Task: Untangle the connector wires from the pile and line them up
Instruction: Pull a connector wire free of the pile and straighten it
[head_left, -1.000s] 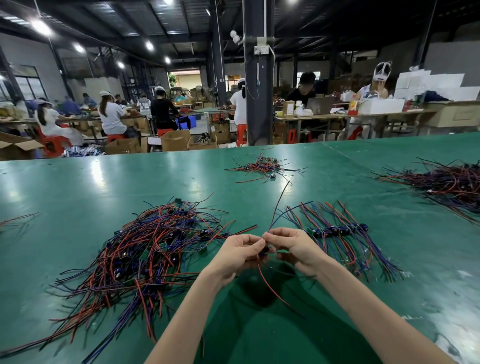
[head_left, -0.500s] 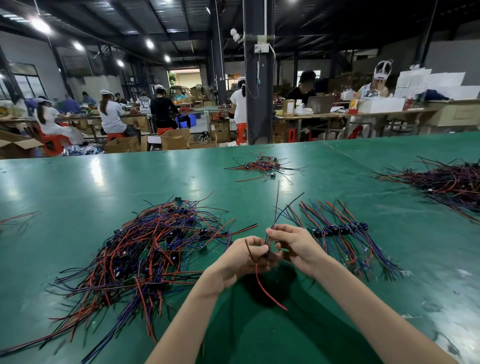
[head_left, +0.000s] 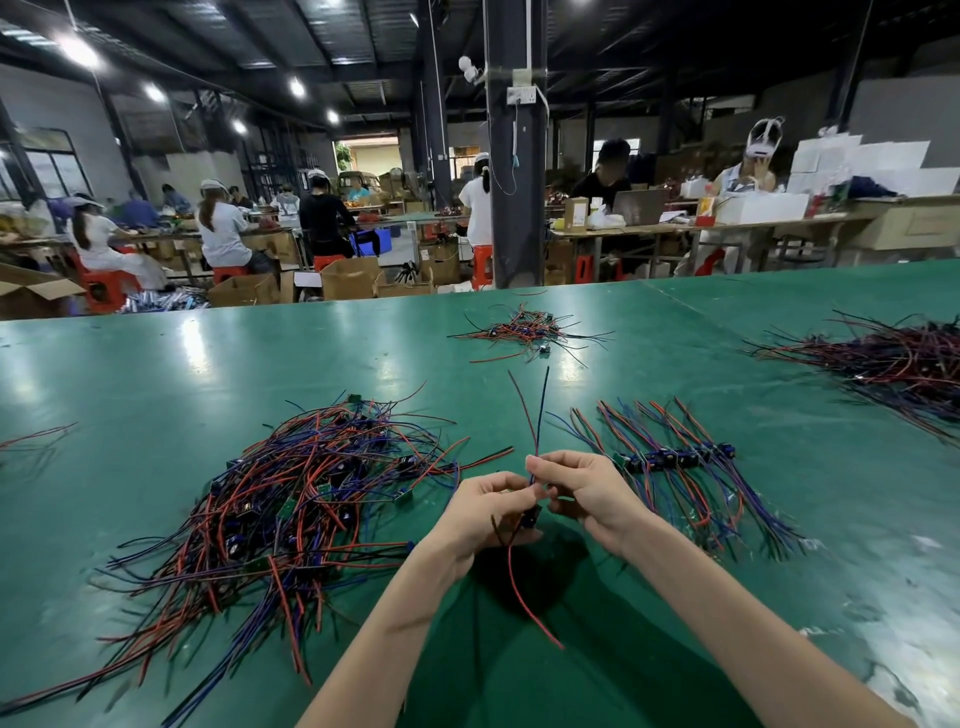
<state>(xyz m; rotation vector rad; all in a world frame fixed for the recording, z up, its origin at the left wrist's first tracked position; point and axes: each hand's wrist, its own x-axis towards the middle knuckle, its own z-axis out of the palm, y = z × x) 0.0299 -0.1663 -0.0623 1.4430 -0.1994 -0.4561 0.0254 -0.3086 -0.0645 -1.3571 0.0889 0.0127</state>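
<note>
A big tangled pile of red, blue and black connector wires (head_left: 291, 504) lies on the green table (head_left: 156, 374), left of my hands. To the right, a lined-up row of connector wires (head_left: 675, 462) lies side by side, its dark connectors in a line. Above the table between pile and row, my left hand (head_left: 488, 512) and my right hand (head_left: 587, 486) both pinch one connector wire (head_left: 537, 415). Its red and blue strands point up and away from me, while a red strand hangs down below my left hand. A small dark connector shows between my fingers.
A small heap of wires (head_left: 524, 332) lies farther back at the middle of the table. A large dark heap of wires (head_left: 893, 364) sits at the right edge. A few loose strands (head_left: 31, 441) lie at the far left. Seated workers and benches fill the background.
The upper strands of the held wire have swung from leaning right to standing nearly straight up. My hands have shifted slightly, and the hanging red strand now drops lower.
</note>
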